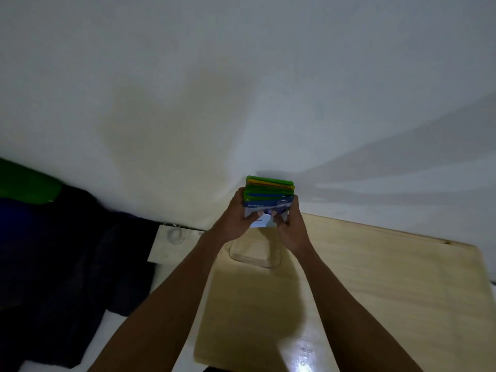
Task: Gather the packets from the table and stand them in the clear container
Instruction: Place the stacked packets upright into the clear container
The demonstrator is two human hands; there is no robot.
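Taking the clear container [255, 253] as my landmark: it is standing on the wooden table [375, 277], near the far left corner, and looks empty from here, though its walls are hard to read in this dim light. Left of it, off the table, a white cable [175, 235] is lying coiled on a pale surface.

Just above the container, my left hand [236, 213] is closing its grip on the left edge of the packets [268, 200], thumb across the front. My right hand [291, 224] is closing the same way on the right edge. The stack, green, yellow and blue, is being held upright between both palms, clear of the rim.

I am judging this as the lowering step. I should be squaring the bottom edges, keeping them level over the opening, and easing down without fanning the stack.
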